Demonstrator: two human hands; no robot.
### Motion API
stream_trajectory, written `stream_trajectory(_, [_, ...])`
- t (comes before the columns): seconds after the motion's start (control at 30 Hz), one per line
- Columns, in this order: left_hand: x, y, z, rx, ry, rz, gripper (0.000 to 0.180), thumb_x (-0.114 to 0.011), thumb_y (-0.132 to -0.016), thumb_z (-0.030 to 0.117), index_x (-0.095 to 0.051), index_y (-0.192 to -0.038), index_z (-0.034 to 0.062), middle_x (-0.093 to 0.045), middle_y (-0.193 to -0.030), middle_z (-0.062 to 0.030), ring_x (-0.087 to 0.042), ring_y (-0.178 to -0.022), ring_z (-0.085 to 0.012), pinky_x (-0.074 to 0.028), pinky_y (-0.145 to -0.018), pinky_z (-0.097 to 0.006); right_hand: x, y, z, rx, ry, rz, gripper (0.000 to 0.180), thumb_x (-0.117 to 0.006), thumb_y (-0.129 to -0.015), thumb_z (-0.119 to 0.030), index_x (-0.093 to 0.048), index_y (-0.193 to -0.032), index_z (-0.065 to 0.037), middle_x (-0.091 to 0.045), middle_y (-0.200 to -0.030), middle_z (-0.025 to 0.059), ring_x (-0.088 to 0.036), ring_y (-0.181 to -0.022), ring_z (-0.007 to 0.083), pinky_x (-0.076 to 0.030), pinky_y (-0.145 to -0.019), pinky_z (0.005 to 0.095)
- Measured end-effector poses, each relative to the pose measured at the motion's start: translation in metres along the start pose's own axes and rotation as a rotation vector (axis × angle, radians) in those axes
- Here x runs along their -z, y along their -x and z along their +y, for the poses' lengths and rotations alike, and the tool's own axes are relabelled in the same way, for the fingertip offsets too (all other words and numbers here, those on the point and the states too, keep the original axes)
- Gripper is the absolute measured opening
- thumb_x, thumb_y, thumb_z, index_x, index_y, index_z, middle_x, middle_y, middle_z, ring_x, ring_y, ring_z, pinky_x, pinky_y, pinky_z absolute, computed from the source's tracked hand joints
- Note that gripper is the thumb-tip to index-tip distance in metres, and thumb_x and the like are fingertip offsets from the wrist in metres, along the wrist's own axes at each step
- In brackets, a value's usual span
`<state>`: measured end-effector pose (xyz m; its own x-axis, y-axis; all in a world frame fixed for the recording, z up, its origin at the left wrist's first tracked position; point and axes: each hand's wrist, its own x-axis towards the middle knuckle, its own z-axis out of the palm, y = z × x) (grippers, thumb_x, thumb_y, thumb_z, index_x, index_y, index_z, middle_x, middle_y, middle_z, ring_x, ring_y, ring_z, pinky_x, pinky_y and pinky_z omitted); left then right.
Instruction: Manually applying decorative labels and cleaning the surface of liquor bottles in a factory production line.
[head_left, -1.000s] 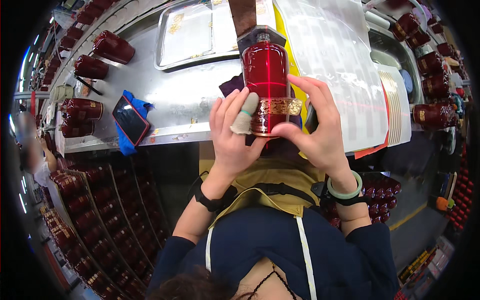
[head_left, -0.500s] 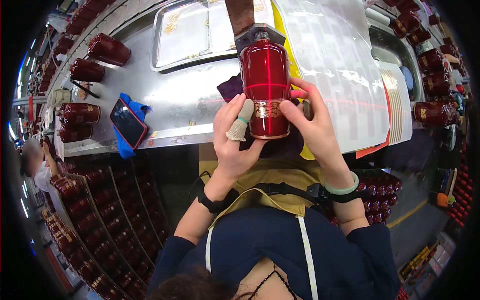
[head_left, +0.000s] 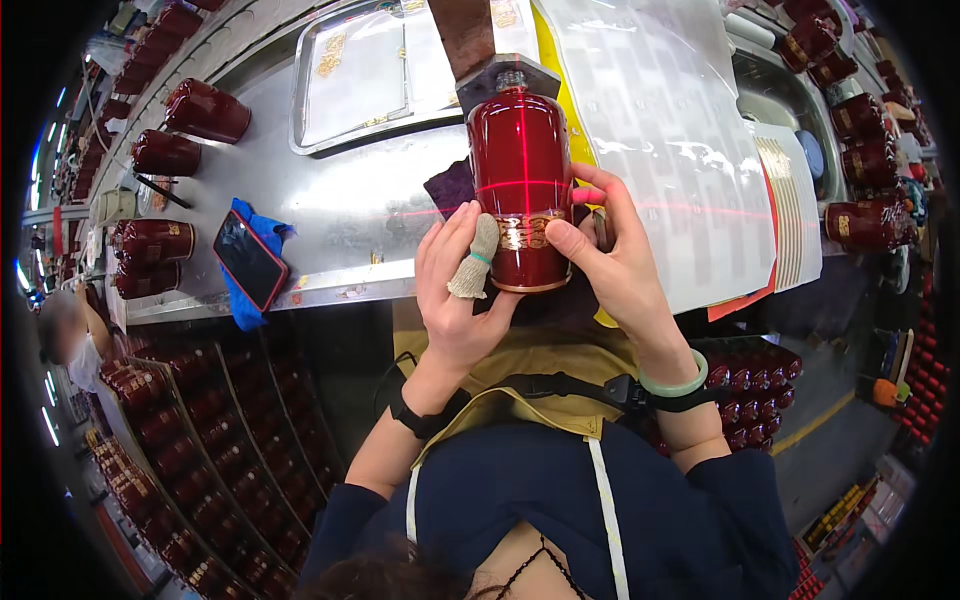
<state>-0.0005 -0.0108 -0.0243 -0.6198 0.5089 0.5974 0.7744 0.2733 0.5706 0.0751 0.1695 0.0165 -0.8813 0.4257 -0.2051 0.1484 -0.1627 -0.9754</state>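
A dark red glossy bottle lies with its neck pointing away from me, against an angular metal holder. A red laser cross falls on its side. Around the lower left of the bottle my left hand is closed, with a cloth finger cot on one finger. My right hand grips the right side, its thumb pressing on the gold ornamental label near the base. The underside of the bottle and some fingertips are hidden.
A metal tray with gold pieces lies behind on the left. A phone rests on a blue cloth. White sheets cover the right side. More red bottles stand at left; racks of bottles are below.
The right thumb has shifted left across the gold label. Both hands still hold the bottle, and the whole view has shifted slightly.
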Motion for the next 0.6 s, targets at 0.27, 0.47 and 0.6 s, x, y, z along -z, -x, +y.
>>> stream_trajectory(0.27, [-0.001, 0.000, 0.003, -0.010, -0.005, -0.003, 0.076, -0.089, -0.071, 0.008, -0.059, -0.140, -0.0024, -0.061, -0.141, -0.0204, -0.059, -0.130, -0.0414, -0.045, -0.111, -0.050, 0.003, 0.000, 0.000, 0.000, -0.018, -0.009, 0.064, -0.079, -0.095, -0.018, -0.045, -0.147, -0.003, -0.053, -0.122, 0.0092, -0.056, -0.089, 0.0085, -0.049, -0.077, 0.0235])
stream_trajectory(0.47, [-0.004, -0.009, 0.019, -0.006, -0.053, -0.094, 0.088, -0.097, -0.062, 0.029, -0.062, -0.140, 0.0093, -0.047, -0.149, -0.0232, -0.050, -0.134, -0.0463, -0.044, -0.110, -0.054, 0.012, -0.001, 0.001, -0.003, -0.107, -0.022, 0.063, -0.076, -0.098, -0.024, -0.044, -0.148, -0.001, -0.055, -0.122, 0.0103, -0.057, -0.092, 0.0090, -0.050, -0.079, 0.0244])
stream_trajectory(0.6, [0.011, -0.025, 0.041, 0.015, -0.178, -0.250, 0.090, -0.099, -0.063, 0.031, -0.062, -0.144, 0.0157, -0.043, -0.150, -0.0240, -0.047, -0.134, -0.0442, -0.043, -0.110, -0.050, 0.009, 0.006, -0.011, -0.055, -0.152, 0.041, 0.047, -0.051, -0.111, -0.038, -0.051, -0.147, -0.008, -0.061, -0.120, 0.0031, -0.053, -0.107, 0.0081, -0.043, -0.100, 0.0252])
